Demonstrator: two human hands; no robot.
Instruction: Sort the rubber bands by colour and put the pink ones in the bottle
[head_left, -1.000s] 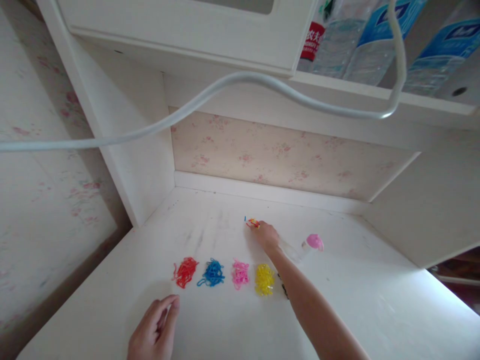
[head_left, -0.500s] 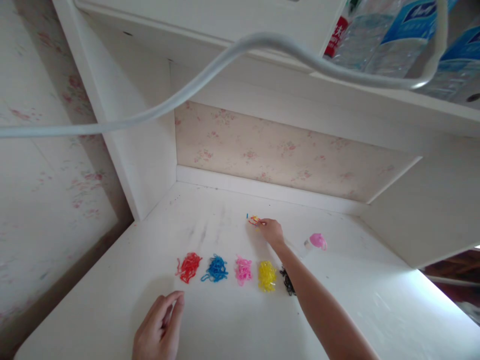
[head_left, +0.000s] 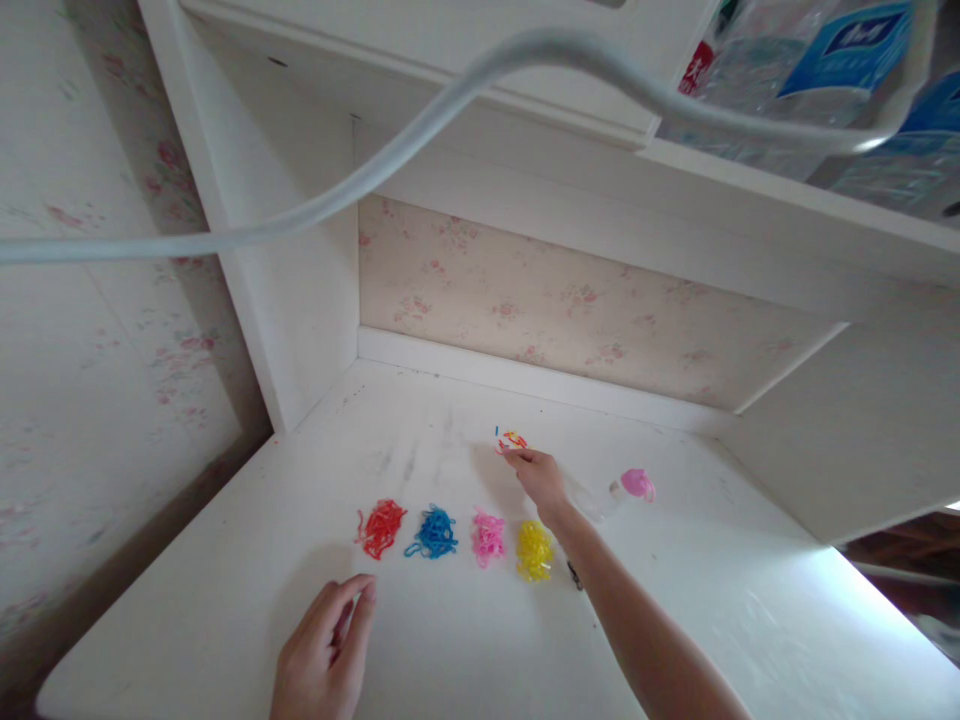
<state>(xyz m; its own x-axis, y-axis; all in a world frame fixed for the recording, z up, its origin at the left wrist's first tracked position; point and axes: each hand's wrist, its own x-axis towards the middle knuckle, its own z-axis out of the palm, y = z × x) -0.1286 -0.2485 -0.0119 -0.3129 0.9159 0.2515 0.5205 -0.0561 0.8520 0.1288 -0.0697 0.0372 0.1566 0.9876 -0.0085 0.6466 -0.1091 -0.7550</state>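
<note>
Our right hand (head_left: 541,478) was stretched to the small mixed-colour bands (head_left: 511,440) at the back of the desk (head_left: 712,600), fingertips touching them; pinched or not, we could not tell. Our left hand (head_left: 324,655) lay loosely curled, empty, near the red pile (head_left: 381,527).

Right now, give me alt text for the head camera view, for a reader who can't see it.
The right hand reaches across a white desk to a small mixed clump of coloured bands. Nearer lie four piles in a row: red, blue, pink, yellow. The left hand rests near the front.
</note>
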